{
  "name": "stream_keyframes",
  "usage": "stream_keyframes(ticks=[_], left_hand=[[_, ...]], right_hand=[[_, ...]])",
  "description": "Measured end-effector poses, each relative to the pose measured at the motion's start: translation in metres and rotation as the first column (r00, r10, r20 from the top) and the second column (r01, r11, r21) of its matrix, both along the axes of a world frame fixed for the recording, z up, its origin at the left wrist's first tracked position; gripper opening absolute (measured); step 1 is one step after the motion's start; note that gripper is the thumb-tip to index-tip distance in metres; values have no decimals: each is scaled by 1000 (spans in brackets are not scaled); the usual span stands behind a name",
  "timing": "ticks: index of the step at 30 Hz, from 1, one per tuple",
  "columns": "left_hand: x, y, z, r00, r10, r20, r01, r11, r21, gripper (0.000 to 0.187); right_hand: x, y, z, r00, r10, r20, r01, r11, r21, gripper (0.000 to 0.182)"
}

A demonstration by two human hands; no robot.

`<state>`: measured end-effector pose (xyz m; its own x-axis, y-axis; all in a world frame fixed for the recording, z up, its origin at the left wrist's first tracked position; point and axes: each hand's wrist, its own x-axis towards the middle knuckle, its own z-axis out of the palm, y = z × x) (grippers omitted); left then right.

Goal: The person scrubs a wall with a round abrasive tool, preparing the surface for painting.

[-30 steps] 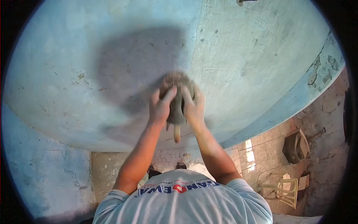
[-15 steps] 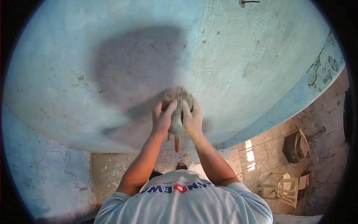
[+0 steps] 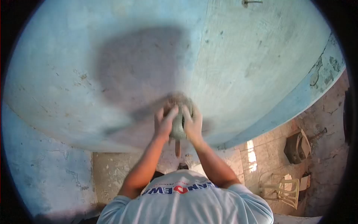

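Both of my hands are raised in front of a pale blue-green wall [image 3: 231, 74]. My left hand [image 3: 164, 121] and my right hand [image 3: 192, 123] are wrapped round a grey-green rounded object [image 3: 178, 128], one on each side, thumbs near its top. The upper part of the object is brown and blurred, close to the wall surface. A brown stick-like piece [image 3: 178, 148] hangs below it. What exactly the object is, I cannot tell.
A dark boxy object [image 3: 297, 147] like an old television stands on the tiled floor at the right. Below it is a cream plastic chair [image 3: 285, 190]. A small metal piece [image 3: 253, 2] sticks out of the wall at the top. Peeling plaster [image 3: 317, 71] shows on the right.
Both hands and the object between them have moved slightly down in the view. The grip looks the same.
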<state>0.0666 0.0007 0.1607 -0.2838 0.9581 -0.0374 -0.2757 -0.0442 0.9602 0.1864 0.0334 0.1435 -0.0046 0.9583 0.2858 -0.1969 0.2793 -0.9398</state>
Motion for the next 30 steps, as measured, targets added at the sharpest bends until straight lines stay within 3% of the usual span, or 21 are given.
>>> stream_keyframes(ticks=[2,3,6,8,9,11,12,15,17,19,21,23,26,29,30], left_hand=[[7,-11,-42,999,3,-44,-4,1000,-21,35],[10,-13,-51,998,3,-60,-6,999,-42,36],[-2,20,12,998,24,-61,-22,999,39,32],[-8,28,87,998,-69,-4,69,977,203,25],[-6,25,106,996,-69,57,60,987,150,26],[-6,22,92,998,-53,-16,55,985,165,26],[0,16,76,1000,-16,-11,17,990,140,26],[14,-9,1,996,59,-62,-55,997,60,24],[13,-2,-2,998,52,-34,-50,997,55,31],[9,6,14,999,40,-6,-40,996,83,30],[-1,22,84,1000,-1,-8,2,991,132,28],[-2,22,104,999,-38,9,36,992,124,28],[5,7,66,1000,0,-16,0,999,49,27],[19,-4,-5,994,98,-45,-94,992,85,27],[16,-1,-2,997,70,-41,-66,995,74,30]], right_hand=[[6,-18,-50,999,-29,22,31,995,-94,21],[4,-13,-43,999,-35,36,36,999,-33,22],[-1,9,30,991,-87,102,75,990,121,20],[0,20,97,997,26,79,-31,998,62,19],[1,16,99,997,26,75,-31,997,68,18],[0,16,104,997,26,66,-33,995,99,18],[0,9,85,1000,29,3,-29,994,105,20],[9,-4,2,998,-1,58,-2,999,43,24],[8,-16,-26,1000,-5,23,6,998,-64,26],[3,4,27,999,-7,33,4,996,86,22],[-3,22,84,998,49,-26,-45,991,126,19],[-1,20,105,990,110,-85,-108,994,30,19],[3,6,62,994,65,-84,-61,997,47,19],[6,-5,-27,999,-17,-50,16,1000,-4,19],[4,-1,-22,999,-18,-42,19,999,39,19]])
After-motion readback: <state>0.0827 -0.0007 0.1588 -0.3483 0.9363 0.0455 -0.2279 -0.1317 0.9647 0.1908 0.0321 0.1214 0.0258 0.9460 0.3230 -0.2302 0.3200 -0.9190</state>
